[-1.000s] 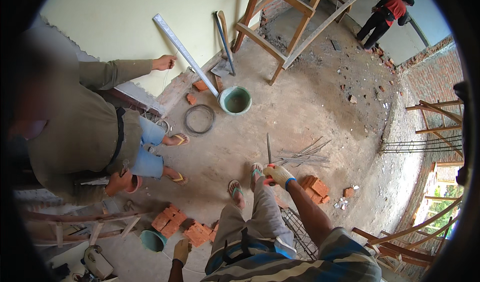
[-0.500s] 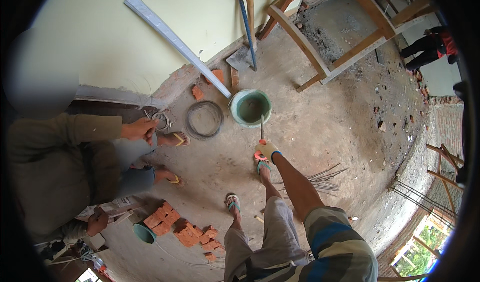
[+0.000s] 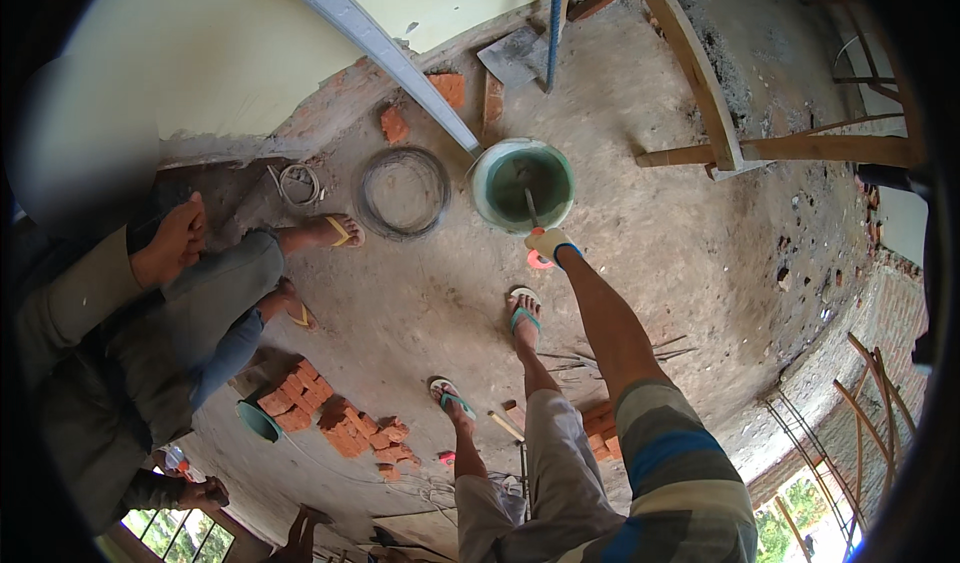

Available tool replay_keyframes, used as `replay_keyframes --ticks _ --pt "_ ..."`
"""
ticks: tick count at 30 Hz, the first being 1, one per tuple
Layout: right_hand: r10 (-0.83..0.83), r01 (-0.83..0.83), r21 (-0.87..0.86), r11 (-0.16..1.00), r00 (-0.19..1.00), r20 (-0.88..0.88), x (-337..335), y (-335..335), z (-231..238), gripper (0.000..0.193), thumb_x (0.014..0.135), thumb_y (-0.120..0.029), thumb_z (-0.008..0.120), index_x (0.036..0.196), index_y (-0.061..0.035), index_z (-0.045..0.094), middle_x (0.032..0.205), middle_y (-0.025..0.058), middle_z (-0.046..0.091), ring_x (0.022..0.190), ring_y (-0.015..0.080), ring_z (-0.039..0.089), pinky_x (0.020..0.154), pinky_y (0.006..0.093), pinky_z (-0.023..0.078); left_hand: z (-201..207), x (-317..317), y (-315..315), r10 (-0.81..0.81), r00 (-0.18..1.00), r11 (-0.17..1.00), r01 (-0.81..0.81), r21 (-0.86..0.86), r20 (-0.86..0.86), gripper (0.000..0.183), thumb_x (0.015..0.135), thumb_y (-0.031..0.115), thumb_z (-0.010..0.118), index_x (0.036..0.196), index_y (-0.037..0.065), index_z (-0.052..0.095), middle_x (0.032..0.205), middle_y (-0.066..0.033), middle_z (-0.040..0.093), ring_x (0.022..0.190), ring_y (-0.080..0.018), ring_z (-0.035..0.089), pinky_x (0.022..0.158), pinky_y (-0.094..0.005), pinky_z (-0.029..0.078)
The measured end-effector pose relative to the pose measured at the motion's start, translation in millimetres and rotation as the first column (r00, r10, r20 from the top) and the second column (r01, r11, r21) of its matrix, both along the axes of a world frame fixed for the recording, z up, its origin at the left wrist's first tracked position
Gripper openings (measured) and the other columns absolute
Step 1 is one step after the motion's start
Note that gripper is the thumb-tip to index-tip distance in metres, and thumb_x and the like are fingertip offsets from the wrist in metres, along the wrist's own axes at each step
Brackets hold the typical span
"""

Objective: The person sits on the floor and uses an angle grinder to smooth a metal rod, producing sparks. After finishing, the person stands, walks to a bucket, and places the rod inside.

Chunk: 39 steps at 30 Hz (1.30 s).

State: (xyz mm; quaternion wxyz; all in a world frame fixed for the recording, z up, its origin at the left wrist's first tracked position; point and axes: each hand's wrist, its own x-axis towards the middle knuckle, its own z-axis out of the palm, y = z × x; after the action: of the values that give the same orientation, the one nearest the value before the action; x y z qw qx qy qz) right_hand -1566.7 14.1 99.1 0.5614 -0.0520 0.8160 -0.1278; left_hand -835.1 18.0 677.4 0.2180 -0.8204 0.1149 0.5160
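My right hand (image 3: 558,244), in a pale work glove with a blue cuff, is closed around an orange-handled trowel (image 3: 531,209). Its narrow grey metal part reaches down into a round green bucket (image 3: 483,203) with a pale rim. Grey wet mix (image 3: 512,178) lies inside the bucket and hides the tool's tip. Just below the glove shows a pinkish-orange ring (image 3: 540,260); whether it touches the hand I cannot tell. My left hand is out of view.
A person (image 3: 95,363) is close at left, their sandalled foot (image 3: 340,231) near a wire coil (image 3: 405,193). A long metal straightedge (image 3: 375,48) leans by the bucket. Broken bricks (image 3: 345,426) lie lower left, thin rods (image 3: 575,361) near my feet, timber framing (image 3: 690,63) upper right.
My right hand has moved forward, and the trowel reaches deeper into the bucket. My view has shifted, and the person at left has changed posture, with their feet placed differently.
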Motion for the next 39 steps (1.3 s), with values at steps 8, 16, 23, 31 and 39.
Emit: replay_keyframes --ticks 8,16,23,31,39 --pt "0.047 -0.050 -0.066 0.997 0.998 -0.039 5.0 -1.3 -42.5 0.049 0.085 -0.048 0.075 0.109 -0.0055 0.081 0.109 0.0264 0.079 0.109 0.0401 0.077 0.088 0.0510 0.060 1.3 -12.2 5.8 0.046 0.999 0.999 -0.046 0.021 0.022 0.038 0.113 0.036 0.059 0.133 0.006 0.070 0.128 -0.0093 0.069 0.119 -0.0278 0.065 0.097 -0.0450 0.056" --pt "0.023 -0.023 -0.160 0.987 1.000 -0.006 11.3 19.3 -60.5 0.049 0.085 -0.047 0.073 0.120 -0.0131 0.081 0.123 0.0223 0.079 0.118 0.0386 0.076 0.098 0.0490 0.060 0.8 -17.5 7.9 0.076 0.997 0.997 -0.076 0.027 0.029 0.037 0.113 0.035 0.059 0.133 0.006 0.069 0.126 -0.0088 0.069 0.117 -0.0268 0.065 0.096 -0.0441 0.056" --pt "0.108 -0.129 -0.125 0.984 0.981 -0.163 1.3 2.2 -17.1 0.044 0.089 -0.042 0.069 0.126 -0.0208 0.080 0.120 0.0183 0.081 0.116 0.0364 0.077 0.099 0.0474 0.060 0.4 -21.4 12.1 0.096 0.995 0.995 -0.097 0.023 0.030 0.037 0.113 0.035 0.059 0.133 0.006 0.069 0.124 -0.0083 0.069 0.115 -0.0258 0.065 0.095 -0.0432 0.056" --pt "0.169 -0.187 -0.129 0.974 0.976 -0.141 -11.6 2.2 -1.7 0.042 0.090 -0.038 0.068 0.125 -0.0187 0.081 0.119 0.0189 0.081 0.115 0.0383 0.076 0.099 0.0472 0.059 1.5 -27.9 17.4 0.116 0.993 0.993 -0.117 0.020 0.028 0.036 0.113 0.034 0.059 0.133 0.005 0.069 0.122 -0.0078 0.068 0.113 -0.0248 0.065 0.094 -0.0422 0.056" --pt "0.145 -0.162 -0.116 0.980 0.980 -0.138 -16.2 10.8 -2.4 0.037 0.089 -0.035 0.071 0.121 -0.0201 0.083 0.119 0.0196 0.081 0.119 0.0403 0.075 0.100 0.0487 0.059 0.5 -24.3 26.9 0.129 0.991 0.992 -0.129 0.014 0.020 0.036 0.114 0.033 0.059 0.132 0.005 0.069 0.120 -0.0072 0.068 0.112 -0.0237 0.065 0.093 -0.0413 0.056"
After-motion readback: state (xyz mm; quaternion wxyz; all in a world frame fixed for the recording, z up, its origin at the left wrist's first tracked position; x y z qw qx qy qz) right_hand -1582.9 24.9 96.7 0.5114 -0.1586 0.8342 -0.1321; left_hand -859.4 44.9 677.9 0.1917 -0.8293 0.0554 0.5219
